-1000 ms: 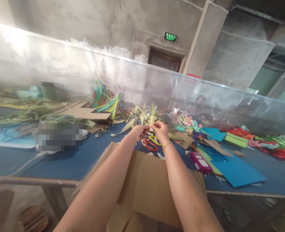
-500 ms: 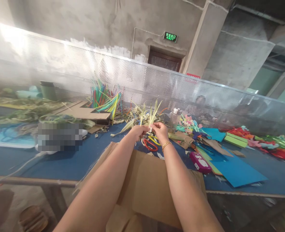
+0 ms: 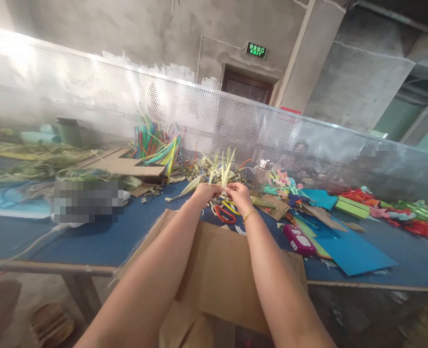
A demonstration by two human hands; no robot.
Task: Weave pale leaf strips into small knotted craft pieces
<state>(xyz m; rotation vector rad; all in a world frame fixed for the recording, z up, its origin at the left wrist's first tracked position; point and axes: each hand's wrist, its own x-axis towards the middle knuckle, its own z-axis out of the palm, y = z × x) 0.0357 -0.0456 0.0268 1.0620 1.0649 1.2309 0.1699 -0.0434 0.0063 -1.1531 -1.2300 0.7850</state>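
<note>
Both of my hands meet in front of me above the blue table, fingers pinched. My left hand holds the base of a narrow pale strip that looks like corn husk. My right hand, with a gold bracelet at the wrist, pinches a fan of pale green husk strips pointing upward. The fingertips of the two hands nearly touch, and the exact grip is too small to make out. Just below them lie a red-orange loop and a yellow loop. Behind rises a heap of husk scraps.
A brown cardboard sheet lies at the table's front edge under my arms. Rightward are a clear bottle, a purple box and blue paper sheets. Colourful pipe cleaners and cardboard stand left. A perforated metal screen runs behind.
My hands have drawn slightly closer together, and the husk strips in them stand nearer each other. The view has shifted a little; the things on the table look the same.
</note>
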